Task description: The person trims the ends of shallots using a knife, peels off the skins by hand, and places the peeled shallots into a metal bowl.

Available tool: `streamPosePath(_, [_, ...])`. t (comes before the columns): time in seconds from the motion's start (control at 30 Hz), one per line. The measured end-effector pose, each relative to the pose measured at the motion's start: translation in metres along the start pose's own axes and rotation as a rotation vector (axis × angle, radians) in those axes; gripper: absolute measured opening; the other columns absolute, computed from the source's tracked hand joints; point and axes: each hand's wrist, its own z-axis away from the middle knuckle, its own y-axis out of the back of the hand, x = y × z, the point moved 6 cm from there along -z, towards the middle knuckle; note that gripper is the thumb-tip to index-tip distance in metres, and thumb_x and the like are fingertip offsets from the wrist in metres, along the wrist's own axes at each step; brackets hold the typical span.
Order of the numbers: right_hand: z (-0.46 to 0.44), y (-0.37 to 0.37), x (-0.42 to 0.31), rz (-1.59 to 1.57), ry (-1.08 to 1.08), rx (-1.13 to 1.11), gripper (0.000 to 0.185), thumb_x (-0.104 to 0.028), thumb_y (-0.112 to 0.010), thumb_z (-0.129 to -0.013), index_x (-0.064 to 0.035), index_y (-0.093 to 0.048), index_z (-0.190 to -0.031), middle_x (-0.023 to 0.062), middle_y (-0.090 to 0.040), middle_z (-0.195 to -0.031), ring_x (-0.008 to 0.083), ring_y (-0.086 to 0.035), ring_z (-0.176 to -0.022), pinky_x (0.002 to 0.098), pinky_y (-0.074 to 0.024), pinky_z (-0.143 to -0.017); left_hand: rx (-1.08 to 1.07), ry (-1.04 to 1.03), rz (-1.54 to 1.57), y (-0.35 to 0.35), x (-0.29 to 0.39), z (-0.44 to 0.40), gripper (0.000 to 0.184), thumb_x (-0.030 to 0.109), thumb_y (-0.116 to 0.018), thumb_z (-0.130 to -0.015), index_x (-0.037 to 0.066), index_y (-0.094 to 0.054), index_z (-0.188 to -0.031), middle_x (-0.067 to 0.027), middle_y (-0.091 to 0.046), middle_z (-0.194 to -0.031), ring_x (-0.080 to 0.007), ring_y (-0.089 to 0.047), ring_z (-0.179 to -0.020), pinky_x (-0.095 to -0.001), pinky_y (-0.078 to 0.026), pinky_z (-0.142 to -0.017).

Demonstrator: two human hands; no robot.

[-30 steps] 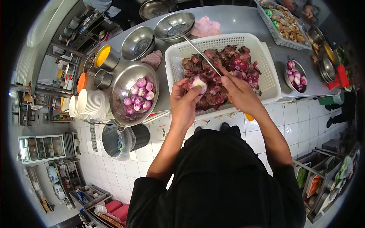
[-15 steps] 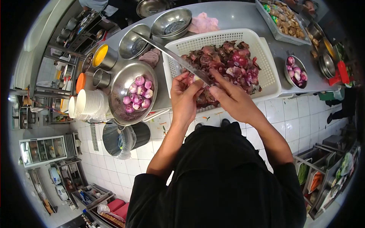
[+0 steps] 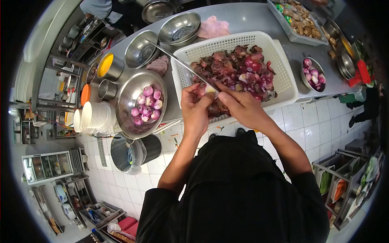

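Note:
Over the near edge of a white perforated basket (image 3: pixel 287 73), my left hand (image 3: pixel 196 110) is closed around a partly peeled onion (image 3: pixel 210 90). My right hand (image 3: pixel 245 109) grips a long knife (image 3: pixel 178 60), its blade against the onion and its tip pointing up and left. The knife's handle is hidden in my fingers. Red onion skins and onions (image 3: pixel 251 69) fill the basket. To the left, a metal colander (image 3: pixel 125 97) holds several peeled purple onions (image 3: pixel 146 106).
Metal bowls (image 3: pixel 142 50), a pink cloth (image 3: pixel 214 27) and stacked white containers (image 3: pixel 95 115) stand on the steel table. At right are a bowl of onions (image 3: pixel 313 75) and a grey basket (image 3: pixel 300 38). A bin (image 3: pixel 135 152) stands below. Another person (image 3: pixel 101 10) is at top left.
The knife has come down from above the onion onto it and its blade has turned. My right hand has moved in closer to my left. The view has shifted slightly.

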Motion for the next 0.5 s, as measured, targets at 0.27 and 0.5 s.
streamPosePath(0.27, [-0.005,0.016,0.022,-0.408,-0.245,-0.037,0.052,-0.052,-0.048,-0.099,-0.0064,-0.052,-0.075,0.0029,-0.049,-0.056,0.0102,-0.045,-0.039,0.0275,-0.0350,-0.037,-0.138,0.007,0.123,0.003,0.018,0.005,0.042,-0.013,-0.057,-0.087,0.003,-0.047,-0.124,-0.0122,-0.058,-0.122,-0.0214,-0.061,-0.110,-0.0384,-0.053,-0.095])
streamPosePath(0.5, [-0.003,0.024,0.010,-0.353,-0.231,-0.059,0.054,-0.054,-0.046,-0.099,-0.0056,-0.051,-0.075,0.0026,-0.049,-0.056,0.0098,-0.046,-0.040,0.0267,-0.0361,-0.039,-0.104,0.264,0.476,-0.002,0.012,-0.005,0.039,-0.003,-0.057,-0.092,0.004,-0.046,-0.129,-0.0118,-0.056,-0.126,-0.0240,-0.059,-0.115,-0.0461,-0.049,-0.103])
